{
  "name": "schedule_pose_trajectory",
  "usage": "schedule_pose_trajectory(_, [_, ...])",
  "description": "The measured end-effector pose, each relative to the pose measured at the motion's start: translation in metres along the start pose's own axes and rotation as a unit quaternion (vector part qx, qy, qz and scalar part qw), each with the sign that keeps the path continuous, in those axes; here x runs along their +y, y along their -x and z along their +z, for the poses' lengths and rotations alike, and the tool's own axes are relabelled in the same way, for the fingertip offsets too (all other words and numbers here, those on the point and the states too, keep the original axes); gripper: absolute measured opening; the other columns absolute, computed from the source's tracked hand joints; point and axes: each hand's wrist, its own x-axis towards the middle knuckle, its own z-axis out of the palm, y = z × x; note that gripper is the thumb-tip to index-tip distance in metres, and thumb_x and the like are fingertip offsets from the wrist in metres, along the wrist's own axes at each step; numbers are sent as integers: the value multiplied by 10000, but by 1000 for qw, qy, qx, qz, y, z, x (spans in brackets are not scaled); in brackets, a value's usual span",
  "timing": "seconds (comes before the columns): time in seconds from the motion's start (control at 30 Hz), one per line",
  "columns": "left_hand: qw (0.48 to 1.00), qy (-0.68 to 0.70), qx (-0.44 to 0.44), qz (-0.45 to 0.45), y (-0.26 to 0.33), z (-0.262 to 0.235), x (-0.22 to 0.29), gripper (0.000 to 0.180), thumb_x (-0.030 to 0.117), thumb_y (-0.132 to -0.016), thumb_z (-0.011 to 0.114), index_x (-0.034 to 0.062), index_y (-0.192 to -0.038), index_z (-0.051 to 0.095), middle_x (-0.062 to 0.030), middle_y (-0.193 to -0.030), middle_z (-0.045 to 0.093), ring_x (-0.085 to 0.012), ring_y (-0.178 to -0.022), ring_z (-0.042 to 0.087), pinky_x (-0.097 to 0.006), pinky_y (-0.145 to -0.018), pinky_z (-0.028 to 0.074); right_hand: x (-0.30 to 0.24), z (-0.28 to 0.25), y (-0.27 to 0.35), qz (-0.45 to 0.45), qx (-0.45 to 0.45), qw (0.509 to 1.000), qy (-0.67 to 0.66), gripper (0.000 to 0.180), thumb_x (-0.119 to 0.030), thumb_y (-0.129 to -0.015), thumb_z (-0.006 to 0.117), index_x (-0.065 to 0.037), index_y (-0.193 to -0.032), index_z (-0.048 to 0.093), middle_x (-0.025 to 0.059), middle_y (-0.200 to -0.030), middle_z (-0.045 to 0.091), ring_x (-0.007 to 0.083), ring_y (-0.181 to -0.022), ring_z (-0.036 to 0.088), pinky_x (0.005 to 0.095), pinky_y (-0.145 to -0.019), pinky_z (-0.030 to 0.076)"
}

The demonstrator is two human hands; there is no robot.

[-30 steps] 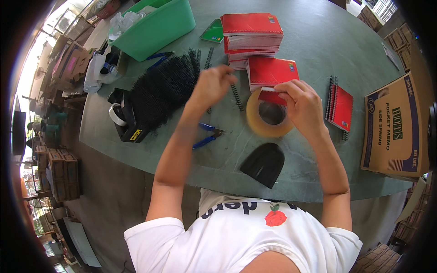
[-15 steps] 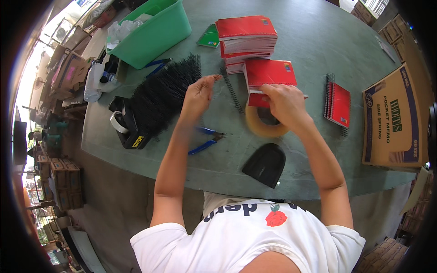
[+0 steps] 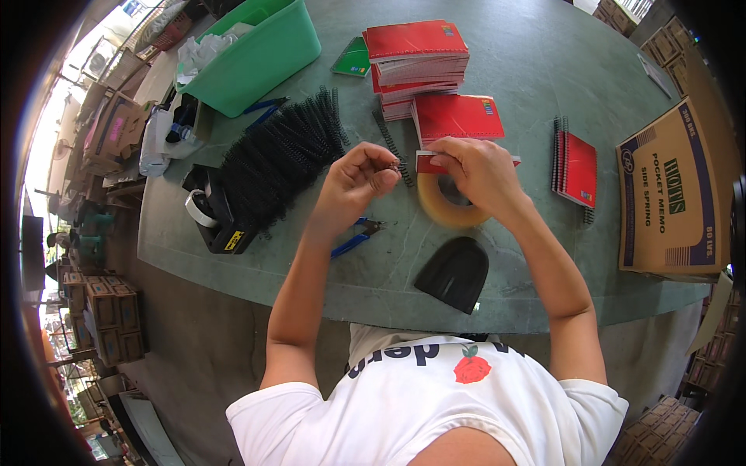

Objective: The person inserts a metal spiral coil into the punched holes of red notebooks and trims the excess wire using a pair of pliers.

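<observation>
Left hand [image 3: 353,180]: pinched on the end of a black spiral coil [image 3: 393,147], fingertips pressed together at the small red notebook's edge.
Right hand [image 3: 478,172]: closed over the small red notebook [image 3: 435,161], steadying it above a roll of tape [image 3: 447,206].
Notebook's place: held just over the green table [image 3: 544,62], in front of a loose red notebook [image 3: 458,116] and the stack of red notebooks [image 3: 416,54].
Nearby: heap of black coils [image 3: 276,159] to the left, blue-handled pliers [image 3: 353,237] just below the left hand, black curved piece [image 3: 454,272] nearer the body.
Doing it well, likely: keep the punched edge square, turn the coil gently, feed one loop per hole.
Risk, as a judgement: a skipped hole or bent coil end if twisted too fast.
Unclear: whether the coil has entered the holes.
</observation>
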Motion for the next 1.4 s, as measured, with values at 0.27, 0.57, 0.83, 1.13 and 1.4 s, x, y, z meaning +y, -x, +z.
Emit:
schedule_pose_trajectory(0.27, [957, -267, 108, 31, 0, 26, -1, 209, 194, -882, 664, -6, -940, 645, -2, -755, 620, -46, -682, 543, -189, -627, 427, -3, 0, 2, 19, -19, 1000, 11, 195, -128, -839, 603, -97, -1018, 671, 118, -830, 681, 307, -756, 656, 388, -683, 501])
schedule_pose_trajectory(0.57, [919, -375, 94, 77, -14, 26, 10, 230, 163, -817, 685, 21, -985, 619, -87, -859, 571, -187, -686, 546, -293, -627, 450, 1, 6, 4, -55, 27, 996, 71, 136, -151, -831, 599, -112, -953, 645, 92, -798, 671, 295, -747, 642, 411, -652, 473])
schedule_pose_trajectory(0.83, [839, -494, 53, 223, -20, 13, 6, 261, 187, -818, 670, 23, -1008, 598, -123, -882, 595, -286, -810, 574, -353, -675, 470, -11, 10, -6, -35, 93, 994, -46, 108, -95, -812, 626, -72, -909, 585, 85, -813, 642, 284, -789, 634, 383, -689, 480])
schedule_pose_trajectory(1.13, [848, -476, -224, -63, 60, 96, -28, 499, 115, -821, 636, 91, -1290, 471, -182, -965, 597, -341, -842, 570, -409, -771, 496, -4, 14, -10, -49, 124, 991, -24, 206, -47, -753, 705, -54, -933, 605, 79, -833, 638, 233, -741, 622, 342, -705, 496])
schedule_pose_trajectory(1.4, [790, -557, 111, 230, -8, 41, 38, 297, 55, -741, 684, 106, -1033, 669, -118, -975, 631, -280, -870, 589, -370, -817, 486, 70, -17, 28, 144, 6, 896, -419, 221, -11, -762, 720, -7, -981, 689, 35, -931, 688, 86, -827, 613, 237, -759, 514])
